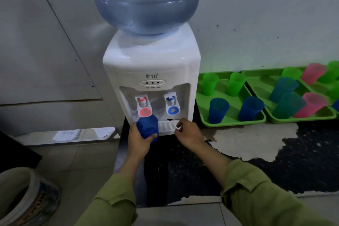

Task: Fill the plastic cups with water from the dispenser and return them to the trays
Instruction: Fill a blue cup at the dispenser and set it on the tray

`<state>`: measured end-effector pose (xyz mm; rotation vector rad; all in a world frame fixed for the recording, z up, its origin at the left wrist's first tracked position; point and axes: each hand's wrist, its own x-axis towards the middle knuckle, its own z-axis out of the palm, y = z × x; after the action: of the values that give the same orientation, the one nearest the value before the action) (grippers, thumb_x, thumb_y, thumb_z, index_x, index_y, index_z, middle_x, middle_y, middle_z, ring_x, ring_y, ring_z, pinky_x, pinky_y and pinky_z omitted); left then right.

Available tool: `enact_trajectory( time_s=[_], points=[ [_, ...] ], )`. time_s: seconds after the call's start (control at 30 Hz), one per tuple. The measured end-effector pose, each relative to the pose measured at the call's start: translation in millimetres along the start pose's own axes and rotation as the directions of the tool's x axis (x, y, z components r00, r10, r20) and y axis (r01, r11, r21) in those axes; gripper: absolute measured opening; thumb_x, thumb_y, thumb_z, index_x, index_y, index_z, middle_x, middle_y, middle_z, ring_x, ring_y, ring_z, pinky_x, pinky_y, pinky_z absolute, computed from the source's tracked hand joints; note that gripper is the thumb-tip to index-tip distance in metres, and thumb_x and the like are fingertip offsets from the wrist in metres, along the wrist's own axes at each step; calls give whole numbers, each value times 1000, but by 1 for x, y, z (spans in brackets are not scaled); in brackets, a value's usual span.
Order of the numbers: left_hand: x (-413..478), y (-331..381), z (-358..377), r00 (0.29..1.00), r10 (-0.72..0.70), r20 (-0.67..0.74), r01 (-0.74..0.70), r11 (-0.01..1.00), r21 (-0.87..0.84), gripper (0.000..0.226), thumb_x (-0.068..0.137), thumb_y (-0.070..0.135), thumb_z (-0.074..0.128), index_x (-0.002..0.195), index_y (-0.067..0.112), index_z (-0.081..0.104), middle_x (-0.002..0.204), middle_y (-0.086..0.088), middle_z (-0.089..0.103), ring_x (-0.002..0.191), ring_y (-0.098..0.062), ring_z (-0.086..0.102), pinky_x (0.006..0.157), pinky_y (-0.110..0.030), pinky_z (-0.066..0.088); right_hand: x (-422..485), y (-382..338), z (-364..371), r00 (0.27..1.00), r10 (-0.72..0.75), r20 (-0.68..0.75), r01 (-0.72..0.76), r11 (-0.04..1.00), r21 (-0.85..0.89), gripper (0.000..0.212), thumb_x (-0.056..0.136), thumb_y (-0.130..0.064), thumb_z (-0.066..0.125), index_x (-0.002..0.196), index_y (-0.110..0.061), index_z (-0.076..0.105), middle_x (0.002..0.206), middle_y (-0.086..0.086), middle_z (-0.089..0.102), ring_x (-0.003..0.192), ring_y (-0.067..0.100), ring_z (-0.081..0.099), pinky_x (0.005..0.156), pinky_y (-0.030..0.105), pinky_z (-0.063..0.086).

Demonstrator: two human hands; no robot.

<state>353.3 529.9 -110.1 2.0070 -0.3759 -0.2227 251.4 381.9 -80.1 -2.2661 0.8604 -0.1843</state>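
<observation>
One blue cup [147,126], in the left hand's [137,140] full grip, meets the red lever [145,111] to fill; right hand's [187,131] grip unclear.

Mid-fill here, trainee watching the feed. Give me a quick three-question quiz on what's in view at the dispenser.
1. True or false: the left hand holds a green cup.
2. How many cups stand in the tray nearest the dispenser? A two, B four, C six.
3. Fill in: the right hand, by the drip tray, holds ____.

Key: 1 false, it grips a blue cup under the red tap. 2 B. 3 nothing.
</observation>
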Motion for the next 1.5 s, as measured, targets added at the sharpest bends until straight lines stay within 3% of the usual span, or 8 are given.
enact_trajectory(
  time_s=[0.1, 0.23, 0.47, 0.67, 0.87, 1.0, 1.23, 1.5],
  points=[
    [-12, 2, 3, 1000, -27, -4, 27, 1000, -8, 70, 67, 9, 81, 124, 3, 41, 127, -15, 50, 117, -30, 50, 99, -38, 43, -3, 13, -10, 1000, -10, -23, 10, 1000, 3, 23, 83, -21, 58, 103, -9, 56, 95, 11, 67, 95, 28, 61, 78, 35, 50],
    [-29, 11, 9, 999, 3, 34, -2, 1000, -15, 69, 66, 7, 82, 123, 4, 43, 125, -13, 52, 116, -27, 51, 96, -33, 42, -3, 26, -30, 998, 13, -64, -13, 1000, 2, 26, 84, -22, 60, 106, -7, 55, 99, 13, 66, 94, 30, 61, 77, 36, 49],
    [-48, 69, 32, 975, 152, 161, -143, 988, -67, 65, 64, 19, 85, 116, 18, 47, 111, 6, 54, 100, -11, 54, 72, -13, 43, 3, 49, -90, 975, -14, -221, 4, 999, -46, 29, 85, -20, 59, 108, -3, 56, 101, 16, 65, 95, 32, 60, 76, 35, 47],
    [-44, 134, 71, 948, 286, 137, -276, 957, -85, 65, 59, 25, 87, 111, 16, 50, 108, 4, 58, 94, -10, 56, 75, -19, 45, 24, 82, -156, 942, -40, -332, 33, 999, -27, 27, 84, -17, 61, 106, 0, 59, 104, 18, 65, 100, 34, 60, 82, 38, 47],
    [-22, 207, 144, 929, 346, 133, -334, 937, -104, 62, 58, 36, 86, 104, 25, 46, 107, 7, 60, 93, -12, 60, 76, -28, 51, 62, 126, -233, 917, -62, -395, 31, 996, -84, 30, 85, -17, 61, 109, 0, 59, 107, 19, 65, 101, 33, 59, 83, 34, 43],
    [-4, 248, 198, 935, 328, 138, -315, 943, -108, 61, 59, 35, 86, 102, 25, 44, 107, 7, 57, 95, -12, 59, 76, -27, 50, 92, 160, -273, 923, -84, -375, 45, 993, -110, 31, 85, -20, 61, 109, 0, 59, 109, 19, 65, 102, 36, 60, 86, 39, 46],
    [34, 299, 318, 954, 268, 135, -256, 962, -99, 63, 58, 31, 86, 103, 23, 43, 108, 3, 55, 96, -19, 59, 81, -38, 53, 148, 237, -344, 940, -65, -336, 30, 994, -109, 36, 86, -22, 60, 116, -2, 57, 118, 15, 63, 109, 31, 57, 92, 36, 45],
    [63, 320, 430, 938, 268, 219, -268, 963, -33, 78, 64, 31, 83, 127, 19, 38, 127, -1, 46, 110, -22, 52, 88, -34, 48, 194, 314, -390, 957, -28, -288, -9, 992, -127, 37, 88, -22, 59, 117, 0, 56, 119, 16, 62, 110, 31, 56, 89, 33, 42]
  ],
)
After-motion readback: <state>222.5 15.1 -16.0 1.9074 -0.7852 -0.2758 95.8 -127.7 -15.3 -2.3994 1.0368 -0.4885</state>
